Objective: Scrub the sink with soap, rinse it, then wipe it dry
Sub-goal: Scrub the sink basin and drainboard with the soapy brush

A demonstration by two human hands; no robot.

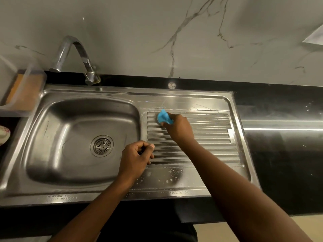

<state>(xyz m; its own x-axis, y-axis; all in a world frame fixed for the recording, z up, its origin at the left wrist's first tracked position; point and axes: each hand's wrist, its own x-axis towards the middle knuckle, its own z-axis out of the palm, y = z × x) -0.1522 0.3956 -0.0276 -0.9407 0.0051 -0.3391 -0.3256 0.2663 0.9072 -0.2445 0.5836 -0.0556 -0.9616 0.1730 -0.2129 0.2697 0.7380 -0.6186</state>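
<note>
A stainless steel sink (52, 109) with a round drain (101, 145) fills the left of the view, and its ribbed drainboard (209, 135) lies to the right. My right hand (178, 127) grips a blue sponge (163, 116) and presses it on the far left corner of the drainboard. My left hand (135, 158) hovers over the sink's right edge with its fingers curled and nothing visible in it. Soap bubbles (173, 173) dot the drainboard's near strip.
A curved chrome tap (75, 56) stands behind the basin. A clear plastic container (26, 91) sits at the far left, with a patterned dish (4, 134) below it. Black countertop (283, 154) runs to the right, under a marble wall.
</note>
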